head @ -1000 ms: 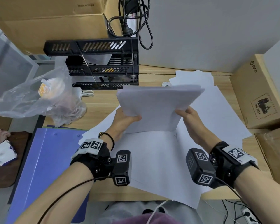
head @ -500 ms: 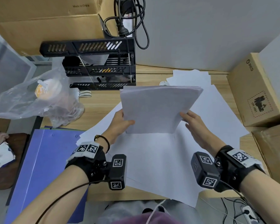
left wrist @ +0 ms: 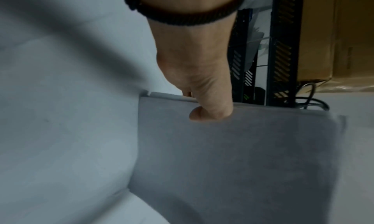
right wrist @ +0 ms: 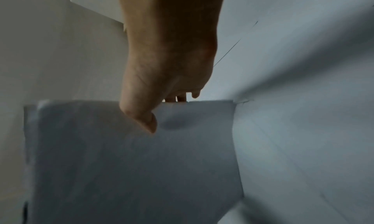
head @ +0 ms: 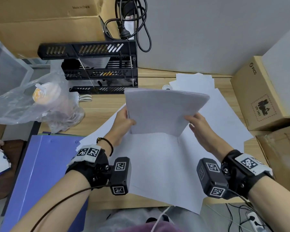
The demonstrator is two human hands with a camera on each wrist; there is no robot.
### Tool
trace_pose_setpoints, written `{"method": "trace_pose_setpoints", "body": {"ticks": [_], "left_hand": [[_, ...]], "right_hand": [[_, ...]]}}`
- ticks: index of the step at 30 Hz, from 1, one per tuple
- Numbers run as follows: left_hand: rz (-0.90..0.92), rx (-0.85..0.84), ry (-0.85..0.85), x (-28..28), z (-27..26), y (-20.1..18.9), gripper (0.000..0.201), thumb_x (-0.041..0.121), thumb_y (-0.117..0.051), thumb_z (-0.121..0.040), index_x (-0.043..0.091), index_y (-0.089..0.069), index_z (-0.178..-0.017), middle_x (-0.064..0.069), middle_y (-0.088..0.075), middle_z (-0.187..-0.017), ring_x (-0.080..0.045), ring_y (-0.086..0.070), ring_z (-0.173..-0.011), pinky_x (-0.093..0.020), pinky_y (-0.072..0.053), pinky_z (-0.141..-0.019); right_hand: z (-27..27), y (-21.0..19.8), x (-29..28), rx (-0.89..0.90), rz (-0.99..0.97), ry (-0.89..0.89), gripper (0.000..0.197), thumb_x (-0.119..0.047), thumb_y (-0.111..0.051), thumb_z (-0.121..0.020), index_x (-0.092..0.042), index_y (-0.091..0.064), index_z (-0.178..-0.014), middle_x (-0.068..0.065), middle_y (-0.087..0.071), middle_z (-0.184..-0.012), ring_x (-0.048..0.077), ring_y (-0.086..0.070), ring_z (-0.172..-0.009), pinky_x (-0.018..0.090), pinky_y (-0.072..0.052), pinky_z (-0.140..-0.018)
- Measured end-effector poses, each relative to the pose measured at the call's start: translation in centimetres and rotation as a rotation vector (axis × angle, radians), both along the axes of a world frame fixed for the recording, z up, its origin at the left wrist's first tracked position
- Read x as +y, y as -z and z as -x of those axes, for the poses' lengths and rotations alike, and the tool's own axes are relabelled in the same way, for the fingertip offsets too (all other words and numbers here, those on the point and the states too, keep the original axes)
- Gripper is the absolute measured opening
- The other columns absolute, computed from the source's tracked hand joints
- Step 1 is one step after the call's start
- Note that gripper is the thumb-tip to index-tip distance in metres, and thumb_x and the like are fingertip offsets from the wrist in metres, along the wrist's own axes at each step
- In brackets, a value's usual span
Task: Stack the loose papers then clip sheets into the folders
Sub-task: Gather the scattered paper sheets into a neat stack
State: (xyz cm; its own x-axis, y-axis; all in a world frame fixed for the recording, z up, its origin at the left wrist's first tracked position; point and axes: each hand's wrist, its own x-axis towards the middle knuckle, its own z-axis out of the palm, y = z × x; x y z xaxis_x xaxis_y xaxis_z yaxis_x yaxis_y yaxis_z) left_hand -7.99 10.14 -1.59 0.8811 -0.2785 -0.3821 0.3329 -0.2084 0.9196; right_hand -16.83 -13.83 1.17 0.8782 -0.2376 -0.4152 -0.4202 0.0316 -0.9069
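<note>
Since a second ago the sheaf of papers [head: 162, 111] has dropped lower and tipped more upright, its bottom edge now down on the loose sheets [head: 157, 164] spread over the wooden desk [head: 104, 106]. A person's left hand [head: 124, 126] pinches the sheaf's left edge, thumb on the near face and fingers behind; the right hand [head: 199, 128] holds the right edge the same way, the wrist views showing each thumb pressed onto the paper. The step in hand looks like squaring the stack: a loose grip at both sides, letting the sheets slide as the bottom edge taps down, should level them, while too tight a pinch would lock the stagger still visible at the top corner. Nearest the person, at the left, a blue folder [head: 40, 164] lies flat, partly off the desk edge, waiting for the clipped sheets. More stray sheets [head: 194, 81] lie farther back and remain to be gathered. A clear plastic bag [head: 32, 104] sits at the left, beside a black tiered tray [head: 100, 71] toward the wall, and a cardboard box [head: 261, 97] crowds the right side, leaving little room for the folder on the desk.
</note>
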Motion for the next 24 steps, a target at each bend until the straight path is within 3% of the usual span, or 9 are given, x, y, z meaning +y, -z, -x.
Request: {"method": "trace_pose_setpoints", "body": {"ticks": [2, 4, 7, 8, 11, 15, 20, 22, 24], "left_hand": [[-0.034, 0.060, 0.100, 0.5, 0.9, 1.0, 0.053, -0.015, -0.044, -0.082, 0.020, -0.053, -0.120, 0.005, -0.062, -0.111, -0.014, -0.055, -0.107, -0.026, -0.045, -0.084], [-0.059, 0.099, 0.169, 0.3, 1.6, 1.4, 0.046, -0.012, -0.041, -0.087, 0.021, -0.050, -0.118, 0.005, -0.057, -0.105, -0.015, -0.049, -0.103, -0.023, -0.041, -0.084], [-0.039, 0.053, 0.129, -0.8, 1.6, 1.2, 0.042, -0.016, -0.039, -0.085, 0.016, -0.056, -0.107, 0.007, -0.055, -0.094, -0.008, -0.048, -0.087, -0.004, -0.040, -0.061], [-0.045, 0.036, 0.083, -1.1, 1.4, 1.1, 0.040, -0.016, -0.042, -0.084, 0.015, -0.056, -0.103, 0.006, -0.055, -0.092, -0.008, -0.048, -0.083, -0.004, -0.039, -0.058], [-0.039, 0.040, -0.033, -1.1, 0.8, 0.8, 0.034, -0.011, -0.051, -0.083, 0.017, -0.055, -0.102, 0.008, -0.057, -0.088, -0.004, -0.050, -0.080, -0.015, -0.040, -0.064], [-0.032, 0.055, 0.018, 0.0, 0.7, 1.9, 0.037, -0.004, -0.057, -0.086, 0.021, -0.058, -0.113, 0.013, -0.064, -0.100, 0.000, -0.059, -0.091, -0.014, -0.047, -0.067], [0.012, -0.008, -0.041, 1.3, 0.8, 2.5, 0.025, 0.003, -0.058, -0.091, 0.023, -0.064, -0.105, 0.009, -0.068, -0.109, -0.006, -0.064, -0.098, -0.012, -0.052, -0.074], [0.014, -0.030, -0.011, 1.8, 0.1, 2.1, 0.023, 0.007, -0.058, -0.092, 0.028, -0.064, -0.102, 0.008, -0.068, -0.109, -0.007, -0.065, -0.095, -0.015, -0.052, -0.075], [0.022, -0.025, 0.026, 2.2, -0.8, 1.9, 0.024, 0.010, -0.058, -0.093, 0.032, -0.063, -0.102, 0.008, -0.069, -0.106, -0.006, -0.066, -0.091, -0.016, -0.051, -0.074]], "right_hand": [[0.8, 1.3, -0.3, 0.066, 0.043, -0.031, 0.033, -0.012, -0.044, -0.099, -0.025, -0.054, -0.127, -0.023, -0.061, -0.119, -0.004, -0.053, -0.114, 0.019, -0.033, -0.092], [1.2, 1.9, -0.4, 0.113, 0.071, -0.048, 0.034, -0.014, -0.042, -0.101, -0.024, -0.048, -0.132, -0.017, -0.055, -0.129, 0.005, -0.046, -0.122, 0.025, -0.027, -0.098], [1.0, 2.1, -0.2, 0.121, 0.079, -0.042, 0.036, -0.018, -0.043, -0.102, -0.022, -0.046, -0.137, -0.013, -0.052, -0.134, 0.007, -0.043, -0.125, 0.026, -0.026, -0.098], [0.8, 1.8, -0.2, 0.113, 0.079, -0.046, 0.035, -0.019, -0.043, -0.102, -0.024, -0.047, -0.136, -0.015, -0.054, -0.131, 0.005, -0.045, -0.122, 0.025, -0.026, -0.097], [0.1, 1.2, -0.6, 0.055, 0.080, -0.068, 0.030, -0.017, -0.044, -0.101, -0.026, -0.055, -0.127, -0.019, -0.060, -0.124, -0.002, -0.051, -0.117, 0.022, -0.034, -0.096], [0.6, 1.7, -1.1, 0.080, 0.080, -0.111, 0.027, -0.017, -0.047, -0.100, -0.028, -0.061, -0.121, -0.017, -0.063, -0.125, 0.001, -0.054, -0.120, 0.025, -0.036, -0.103], [1.5, 3.0, -1.3, 0.185, 0.144, -0.190, 0.033, -0.030, -0.045, -0.101, -0.021, -0.057, -0.131, -0.015, -0.061, -0.130, 0.006, -0.050, -0.125, 0.030, -0.032, -0.106], [0.9, 3.1, -1.0, 0.176, 0.170, -0.143, 0.031, -0.031, -0.047, -0.100, -0.018, -0.061, -0.124, -0.008, -0.066, -0.124, 0.010, -0.056, -0.119, 0.033, -0.039, -0.105], [0.1, 3.2, -0.6, 0.166, 0.172, -0.101, 0.026, -0.028, -0.047, -0.099, -0.012, -0.063, -0.113, 0.001, -0.071, -0.111, 0.016, -0.065, -0.102, 0.035, -0.050, -0.094]]}}
